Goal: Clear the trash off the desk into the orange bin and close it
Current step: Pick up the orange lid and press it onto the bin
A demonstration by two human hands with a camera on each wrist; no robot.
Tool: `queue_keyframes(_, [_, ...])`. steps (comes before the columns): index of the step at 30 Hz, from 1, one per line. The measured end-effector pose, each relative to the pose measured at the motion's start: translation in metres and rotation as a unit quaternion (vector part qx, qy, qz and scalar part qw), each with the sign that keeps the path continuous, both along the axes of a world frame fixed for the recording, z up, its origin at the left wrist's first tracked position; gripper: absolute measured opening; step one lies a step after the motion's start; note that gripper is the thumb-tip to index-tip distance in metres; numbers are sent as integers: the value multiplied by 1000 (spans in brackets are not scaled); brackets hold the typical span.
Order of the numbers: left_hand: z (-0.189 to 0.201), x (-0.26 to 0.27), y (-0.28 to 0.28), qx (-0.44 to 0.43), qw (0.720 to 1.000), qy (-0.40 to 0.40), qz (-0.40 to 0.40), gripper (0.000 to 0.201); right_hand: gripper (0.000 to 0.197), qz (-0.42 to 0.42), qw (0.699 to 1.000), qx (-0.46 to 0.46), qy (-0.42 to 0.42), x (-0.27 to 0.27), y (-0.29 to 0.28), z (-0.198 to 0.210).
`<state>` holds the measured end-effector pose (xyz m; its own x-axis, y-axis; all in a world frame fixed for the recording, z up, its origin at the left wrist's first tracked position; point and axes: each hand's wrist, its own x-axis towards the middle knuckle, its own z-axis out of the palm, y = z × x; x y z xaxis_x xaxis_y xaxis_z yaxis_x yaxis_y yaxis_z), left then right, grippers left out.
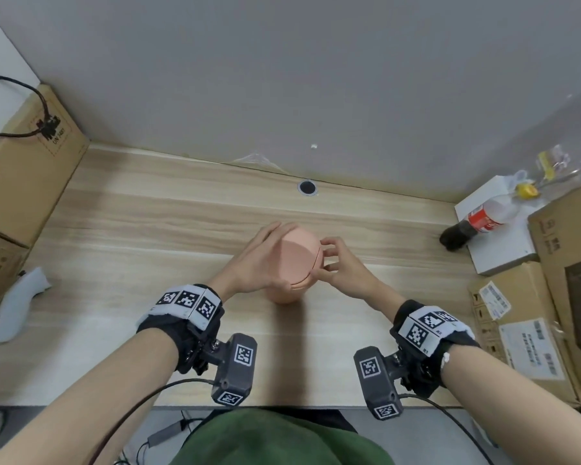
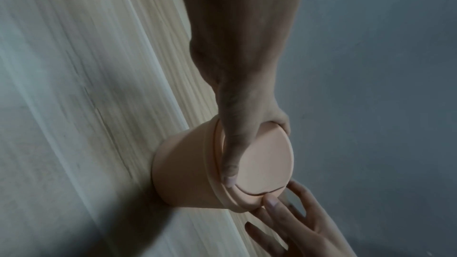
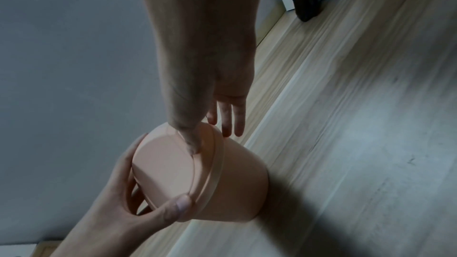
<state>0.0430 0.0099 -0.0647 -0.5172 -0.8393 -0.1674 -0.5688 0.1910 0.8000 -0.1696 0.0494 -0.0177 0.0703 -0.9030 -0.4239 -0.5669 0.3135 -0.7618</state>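
orange bin (image 1: 291,290) upright on desk (image 1: 148,229) | left hand (image 1: 259,260) grasps lid (image 1: 299,256) | right hand (image 1: 341,266) fingertips pinch rim | risk: uneven press tips bin or leaves lid unseated

Our wooden desk (image 1: 148,209) and what lay on it

We saw 1 orange bin (image 1: 294,263) standing mid-desk, cardboard boxes (image 1: 24,169) at both ends, a white controller (image 1: 14,307) left, and a cola bottle (image 1: 477,219) lying on a white box (image 1: 497,253) right.

A lidded bin (image 1: 294,263) stands mid-desk (image 1: 148,213), left hand (image 1: 259,260) on its left, right hand (image 1: 341,266) on its right; a bottle (image 1: 477,223) lies far right.
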Motion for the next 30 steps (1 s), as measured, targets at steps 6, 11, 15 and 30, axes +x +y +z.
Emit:
queue_keyframes(6, [1, -23, -14, -34, 999, -4, 30, 118, 56, -27, 1000, -4, 10, -13, -20, 1])
queue_keyframes(11, [-3, -41, -29, -55, 995, -38, 73, 122, 51, -42, 999, -17, 14, -22, -46, -5])
queue_keyframes(15, [-3, -55, -51, -46, 995, -36, 86, 120, 51, -41, 999, -27, 20, -29, -69, -9])
queue_keyframes(30, [3, -98, -132, -73, 985, -74, 134, 118, 60, 17, 998, -45, 33, -63, -160, -23])
